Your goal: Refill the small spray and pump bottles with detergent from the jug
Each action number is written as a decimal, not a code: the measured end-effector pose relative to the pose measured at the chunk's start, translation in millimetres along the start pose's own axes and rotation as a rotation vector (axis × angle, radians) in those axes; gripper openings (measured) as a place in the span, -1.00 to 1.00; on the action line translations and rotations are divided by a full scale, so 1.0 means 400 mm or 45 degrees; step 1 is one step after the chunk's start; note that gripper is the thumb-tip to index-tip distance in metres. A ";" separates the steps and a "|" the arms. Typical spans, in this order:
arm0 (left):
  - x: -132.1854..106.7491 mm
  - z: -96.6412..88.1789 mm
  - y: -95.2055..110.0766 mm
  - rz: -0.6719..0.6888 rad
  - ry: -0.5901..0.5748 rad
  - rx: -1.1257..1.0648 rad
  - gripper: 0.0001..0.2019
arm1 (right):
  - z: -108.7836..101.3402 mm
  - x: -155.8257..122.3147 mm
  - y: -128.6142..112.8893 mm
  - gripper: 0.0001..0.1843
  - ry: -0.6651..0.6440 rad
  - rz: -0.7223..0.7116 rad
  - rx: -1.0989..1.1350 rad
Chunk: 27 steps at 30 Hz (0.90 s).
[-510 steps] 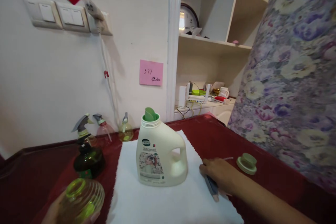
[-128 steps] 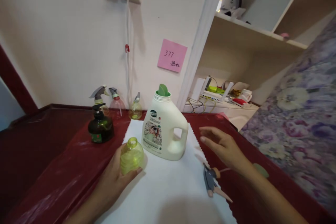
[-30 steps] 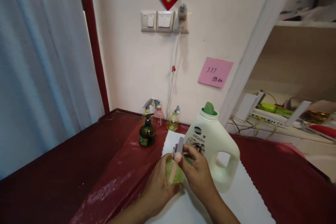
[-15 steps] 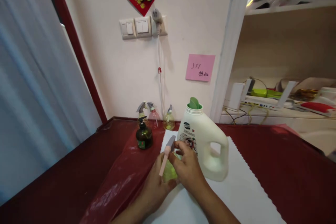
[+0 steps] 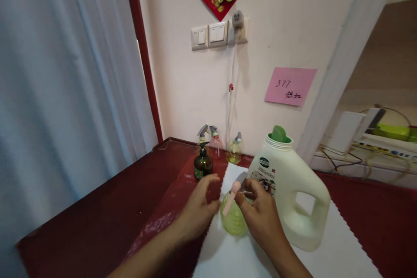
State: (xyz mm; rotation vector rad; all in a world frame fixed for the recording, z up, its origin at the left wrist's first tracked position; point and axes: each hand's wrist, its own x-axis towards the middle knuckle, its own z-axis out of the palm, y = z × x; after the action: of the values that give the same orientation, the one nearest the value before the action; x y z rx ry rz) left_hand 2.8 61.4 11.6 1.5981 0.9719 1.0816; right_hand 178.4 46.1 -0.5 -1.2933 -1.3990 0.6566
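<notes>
pinching a spray head (image 5: 235, 187) at its collar, the right hand (image 5: 262, 217) holds it tilted over the mouth of a small green bottle (image 5: 232, 219), pink trigger hanging down to the left, grey nozzle pointing up toward the wall. the right fingers (image 5: 253, 186) are curled shut on the head. the left hand (image 5: 195, 208) sits just beside the bottle on its left, fingers (image 5: 211, 179) spread open and gripping nothing; whether the thumb touches the bottle's side i cannot tell. the bottle stands upright on a white cloth (image 5: 332, 256), close to the cloth's left edge, where the red counter (image 5: 97, 208) shows. a big white detergent jug (image 5: 293, 195) stands just behind the right hand, green spout showing, so room on that side is tight. along the back edge by the wall stand a dark pump bottle (image 5: 203, 165) and three little spray bottles (image 5: 215, 143), well apart from both hands. a wide stretch of red counter runs left of the left hand to the edge by the curtain (image 5: 65, 95)
</notes>
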 end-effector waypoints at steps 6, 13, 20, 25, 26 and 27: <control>0.045 -0.017 0.220 0.166 -0.120 0.446 -0.64 | 0.006 0.004 -0.005 -0.70 0.065 -0.035 -0.029; 0.099 0.039 0.269 0.193 -0.385 1.093 -0.86 | 0.004 0.011 -0.016 -0.76 0.070 -0.016 0.078; 0.093 0.036 0.236 0.120 -0.366 0.796 -0.77 | -0.014 0.029 -0.011 -0.69 -0.099 -0.031 0.289; 0.091 0.032 0.229 0.090 -0.386 0.759 -0.78 | -0.043 0.035 -0.024 -0.82 -0.251 -0.128 0.320; 0.093 0.032 0.228 0.098 -0.387 0.765 -0.78 | -0.049 0.036 -0.026 -0.86 -0.273 -0.137 0.328; 0.094 0.033 0.227 0.106 -0.390 0.765 -0.78 | -0.053 0.037 -0.026 -0.90 -0.290 -0.142 0.335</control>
State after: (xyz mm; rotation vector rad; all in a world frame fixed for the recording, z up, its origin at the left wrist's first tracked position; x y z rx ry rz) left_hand 35.5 71.1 104.5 2.2277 1.0832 0.5878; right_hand 196.9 51.5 19.8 -0.9490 -1.4985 0.9010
